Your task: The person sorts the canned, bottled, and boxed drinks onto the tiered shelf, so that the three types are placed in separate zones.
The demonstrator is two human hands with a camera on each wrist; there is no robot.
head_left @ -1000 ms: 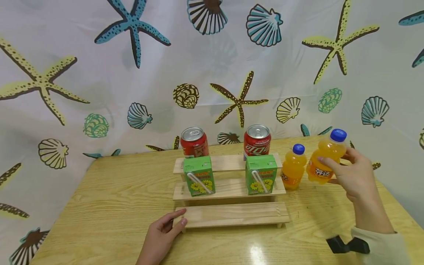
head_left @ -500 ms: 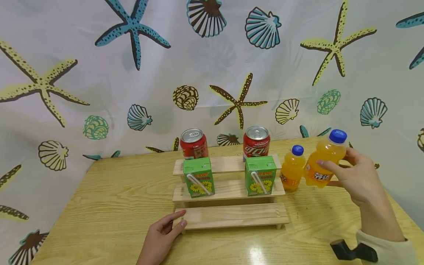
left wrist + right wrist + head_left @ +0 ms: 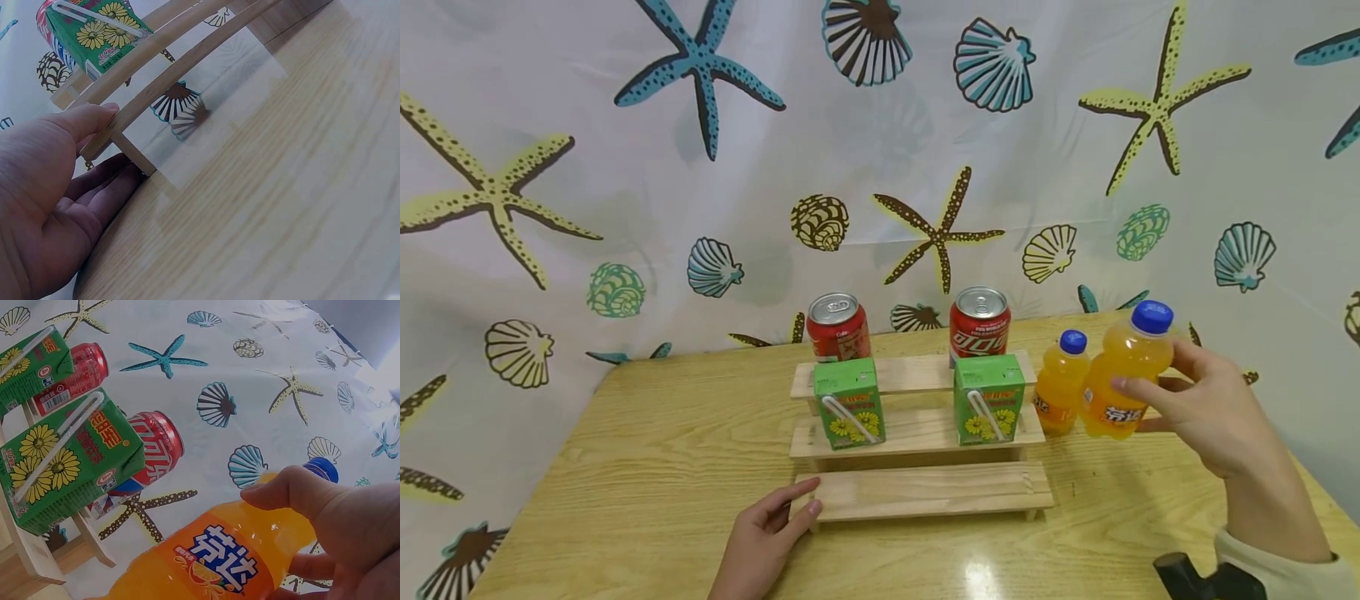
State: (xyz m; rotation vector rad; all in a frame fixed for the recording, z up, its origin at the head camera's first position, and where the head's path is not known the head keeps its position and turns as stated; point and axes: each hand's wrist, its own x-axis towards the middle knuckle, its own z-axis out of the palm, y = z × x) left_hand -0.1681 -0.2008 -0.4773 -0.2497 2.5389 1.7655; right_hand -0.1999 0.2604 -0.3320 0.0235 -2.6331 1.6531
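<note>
My right hand (image 3: 1221,408) grips an orange soda bottle (image 3: 1123,383) with a blue cap, thumb across its front. The bottle is slightly tilted and held beside a second orange soda bottle (image 3: 1060,387), which stands on the table at the right of a wooden three-step rack (image 3: 925,492). At the rack's lower left corner, my left hand (image 3: 763,533) holds the end of the bottom step; the left wrist view has the thumb on the step's edge (image 3: 103,134) and the fingers by its leg. Two green drink cartons (image 3: 850,404) (image 3: 988,400) stand on the middle step.
Two red cola cans (image 3: 837,329) (image 3: 980,325) stand on the top step behind the cartons. A white curtain (image 3: 760,200) printed with starfish and shells hangs behind the wooden table (image 3: 647,483).
My right hand has brought the held bottle down and slightly left, nearer to the front of the standing bottle. The left hand stays at the rack's corner.
</note>
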